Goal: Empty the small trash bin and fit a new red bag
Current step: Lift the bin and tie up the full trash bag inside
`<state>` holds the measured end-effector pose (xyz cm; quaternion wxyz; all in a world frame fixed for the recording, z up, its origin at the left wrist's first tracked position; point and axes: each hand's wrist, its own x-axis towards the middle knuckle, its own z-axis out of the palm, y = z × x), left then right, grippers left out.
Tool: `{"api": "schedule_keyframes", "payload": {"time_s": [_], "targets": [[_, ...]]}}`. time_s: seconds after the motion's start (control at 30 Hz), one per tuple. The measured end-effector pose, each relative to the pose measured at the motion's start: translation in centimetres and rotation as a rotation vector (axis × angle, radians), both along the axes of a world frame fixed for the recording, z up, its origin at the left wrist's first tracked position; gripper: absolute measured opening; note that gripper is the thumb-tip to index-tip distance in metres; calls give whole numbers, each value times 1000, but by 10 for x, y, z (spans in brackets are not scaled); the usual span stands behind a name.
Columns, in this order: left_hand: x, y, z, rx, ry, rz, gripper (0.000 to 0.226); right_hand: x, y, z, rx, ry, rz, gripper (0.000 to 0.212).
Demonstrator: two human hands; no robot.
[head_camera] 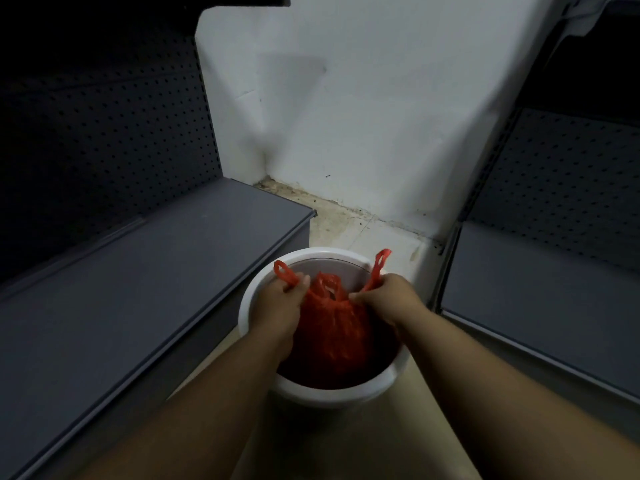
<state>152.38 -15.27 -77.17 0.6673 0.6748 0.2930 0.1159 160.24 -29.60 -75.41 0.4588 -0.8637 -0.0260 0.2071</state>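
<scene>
A small round white trash bin stands on the pale floor between two shelf units. Inside it sits a full red plastic bag, bunched at the top. My left hand is closed on the bag's left handle loop, which sticks up past my fingers. My right hand grips the right handle loop, whose end points up over the bin's far rim. Both hands are over the bin's opening, pulling the handles apart. The bag's contents are hidden.
A grey metal shelf with a dark pegboard back runs along the left. Another grey shelf is close on the right. A white wall stands behind the bin, with a dirty floor seam at its base.
</scene>
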Motion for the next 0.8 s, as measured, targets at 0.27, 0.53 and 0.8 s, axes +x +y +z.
{"api": "schedule_keyframes", "payload": {"time_s": [0.27,0.53,0.8], "targets": [[9,-2,-7,-102,-182,80,43,-6,25,-2,762,299,-315,51],[6,24,-10,18,-140,-150,51,2,25,-9,853,217,-331,60],[5,32,-2,133,-37,-53,44,20,12,-29,410,-143,-396,58]]}}
